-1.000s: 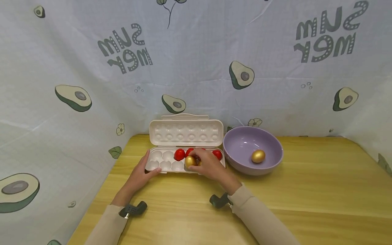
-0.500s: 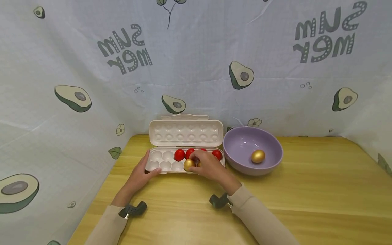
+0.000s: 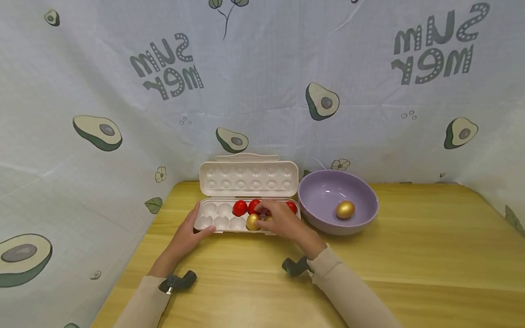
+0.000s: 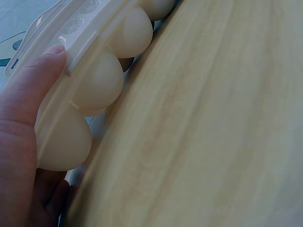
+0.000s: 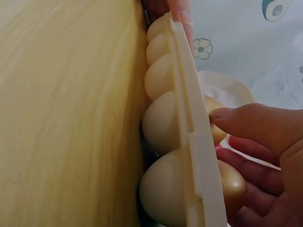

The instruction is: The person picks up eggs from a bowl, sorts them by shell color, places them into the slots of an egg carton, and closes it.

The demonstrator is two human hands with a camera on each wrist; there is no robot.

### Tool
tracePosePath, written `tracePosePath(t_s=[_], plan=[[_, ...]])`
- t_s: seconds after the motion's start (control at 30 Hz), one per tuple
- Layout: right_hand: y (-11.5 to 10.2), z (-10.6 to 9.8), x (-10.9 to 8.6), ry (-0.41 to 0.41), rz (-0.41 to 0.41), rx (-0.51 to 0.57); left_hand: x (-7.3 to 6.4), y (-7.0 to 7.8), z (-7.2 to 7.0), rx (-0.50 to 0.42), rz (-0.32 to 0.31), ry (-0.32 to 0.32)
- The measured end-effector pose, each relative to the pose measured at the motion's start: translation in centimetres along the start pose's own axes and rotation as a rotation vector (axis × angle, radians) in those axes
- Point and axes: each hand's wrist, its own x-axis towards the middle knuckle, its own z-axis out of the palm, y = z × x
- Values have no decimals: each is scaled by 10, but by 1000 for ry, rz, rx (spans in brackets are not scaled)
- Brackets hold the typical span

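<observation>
An egg carton (image 3: 249,230) of pale plastic lies with its lid raised. My left hand (image 3: 184,237) grips its left end, thumb (image 4: 45,71) over the front rim. At the front row, my right hand (image 3: 285,222) has its thumb (image 5: 236,116) touching a gold egg (image 3: 252,222), which sits in a cup. The right fingers stand loosely bent just right of that egg. Another gold egg (image 5: 232,187) sits to its right, partly hidden by the hand. Red eggs (image 3: 239,208) stand in the back row, some behind the hand. Several cups at the left hold nothing.
A purple bowl (image 3: 320,196) with one gold egg (image 3: 345,209) inside stands right against the carton's right end. Behind the wooden table (image 3: 430,237) hangs a patterned cloth (image 3: 266,91), close to the raised lid.
The gold egg has gone down into its front cup. My right fingers have loosened and shifted slightly right, showing more of it. The left hand keeps its grip on the carton.
</observation>
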Motion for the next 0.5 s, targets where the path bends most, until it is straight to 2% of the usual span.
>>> tracePosePath(t_s=[0.2,0.4,0.5], plan=[[0,-7,0,0,16,74,0,1,0,-4,3,-4],[0,-18,-1,18,61,21,1,0,0,-5,3,-7],[1,-25,-1,42,55,35,1,-1,0,-7,3,-4]])
